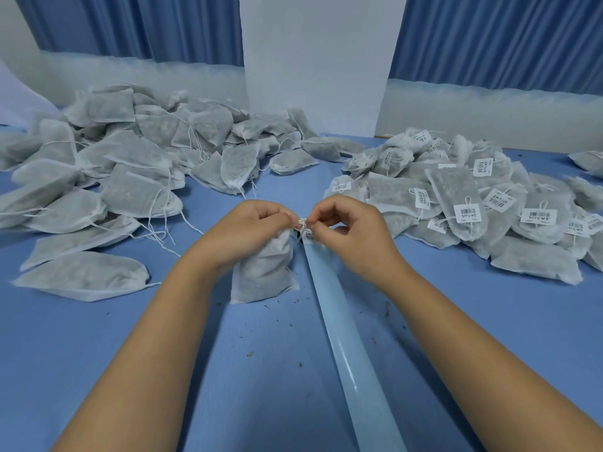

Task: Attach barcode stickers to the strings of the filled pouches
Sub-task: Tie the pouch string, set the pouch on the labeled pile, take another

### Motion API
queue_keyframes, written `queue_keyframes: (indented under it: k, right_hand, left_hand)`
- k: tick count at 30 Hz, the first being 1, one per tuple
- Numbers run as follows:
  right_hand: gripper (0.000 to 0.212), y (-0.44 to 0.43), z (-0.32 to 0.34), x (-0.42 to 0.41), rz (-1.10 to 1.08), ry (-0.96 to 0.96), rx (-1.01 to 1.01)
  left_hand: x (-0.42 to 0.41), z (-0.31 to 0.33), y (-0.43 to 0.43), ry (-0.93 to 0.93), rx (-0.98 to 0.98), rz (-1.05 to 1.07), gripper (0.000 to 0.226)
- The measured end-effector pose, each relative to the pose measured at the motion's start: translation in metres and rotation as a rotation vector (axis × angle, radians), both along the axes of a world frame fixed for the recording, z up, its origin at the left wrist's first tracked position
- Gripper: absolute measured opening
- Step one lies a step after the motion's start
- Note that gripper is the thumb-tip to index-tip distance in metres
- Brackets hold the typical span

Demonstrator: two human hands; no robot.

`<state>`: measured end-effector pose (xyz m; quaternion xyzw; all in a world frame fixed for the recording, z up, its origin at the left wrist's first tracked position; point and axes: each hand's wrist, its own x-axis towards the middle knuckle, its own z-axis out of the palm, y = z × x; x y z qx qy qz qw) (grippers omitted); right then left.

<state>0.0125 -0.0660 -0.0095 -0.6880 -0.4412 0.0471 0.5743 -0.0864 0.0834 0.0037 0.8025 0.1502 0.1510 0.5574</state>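
On table (261, 370), hands (251, 230) (349, 234) pinch pouch string (301, 225), perhaps sticker (310, 237).

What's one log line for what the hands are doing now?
left hand: holds pouch top | right hand: pinches barcode sticker | unlabelled pile: left | labelled pile: right

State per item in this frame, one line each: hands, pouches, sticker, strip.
left hand: grips the held pouch by its neck.
right hand: pinches the barcode sticker at the string.
held pouch: filled, neck gathered, bottom on the table.
barcode sticker: at the string, part hidden; stuck or not unclear.
left pile: filled pouches, strings bare.
right pile: filled pouches, stickers attached.
backing strip: flat on the table, visible part bare.
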Motion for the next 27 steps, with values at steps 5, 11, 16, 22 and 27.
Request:
queue_keyframes:
  k: [5,11,16,22,27]
  right_hand:
    - [0.031,0.0006,-0.0007,-0.0014,-0.024,0.026,-0.021]
    - [0.007,0.0000,-0.0019,-0.0022,0.009,0.071,0.002]
    - [0.005,0.0005,-0.0039,0.0008,-0.003,0.077,-0.009]
    - [0.008,0.0011,0.0000,0.0014,0.029,0.140,0.040]
    - [0.014,0.0034,0.0022,0.0010,0.023,0.207,0.112]
  left_hand:
    - [-0.0001,-0.0009,0.0005,0.002,-0.032,-0.005,0.030]
    - [0.0009,-0.0017,0.0021,0.018,-0.017,0.002,0.035]
    - [0.0008,-0.0022,0.0039,0.022,-0.006,0.004,0.029]
    - [-0.0031,-0.0008,0.0014,0.095,0.119,-0.070,0.009]
    - [0.0002,-0.0014,-0.0013,0.076,0.163,-0.023,0.010]
